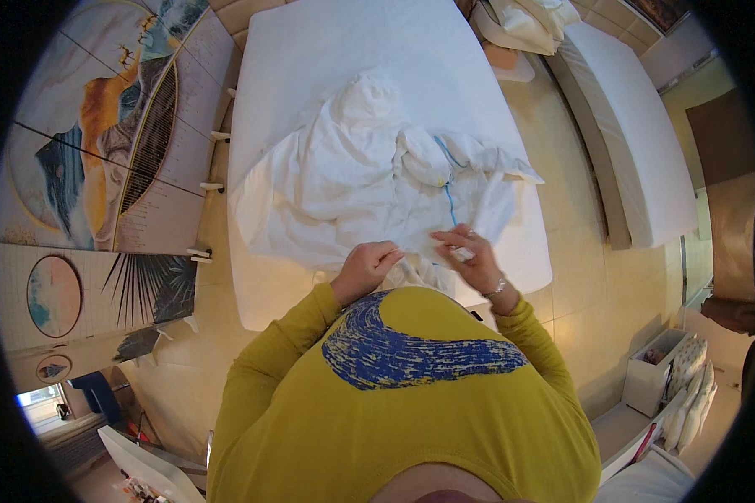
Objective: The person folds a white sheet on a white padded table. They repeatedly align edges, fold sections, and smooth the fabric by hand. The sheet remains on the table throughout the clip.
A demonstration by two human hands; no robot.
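Note:
White hooded coveralls (346,176) with blue seam tape lie spread and rumpled on a white-covered table or bed (415,38). At their near edge, my left hand (366,267) has its fingers curled and pinched at the white fabric. My right hand (469,254), with a ring and a wrist bracelet, is a little to the right beside the end of the blue tape (450,204). Something small and white shows at its palm; whether it is held is unclear. The lower part of the garment bunches between the hands against my yellow top.
Patterned wall panels (126,138) stand along the left. To the right, across a tiled floor (566,251), is a long white-covered bench or mattress (635,138). Cream cloth (528,25) is heaped at the upper right. A white box (654,371) stands at the lower right.

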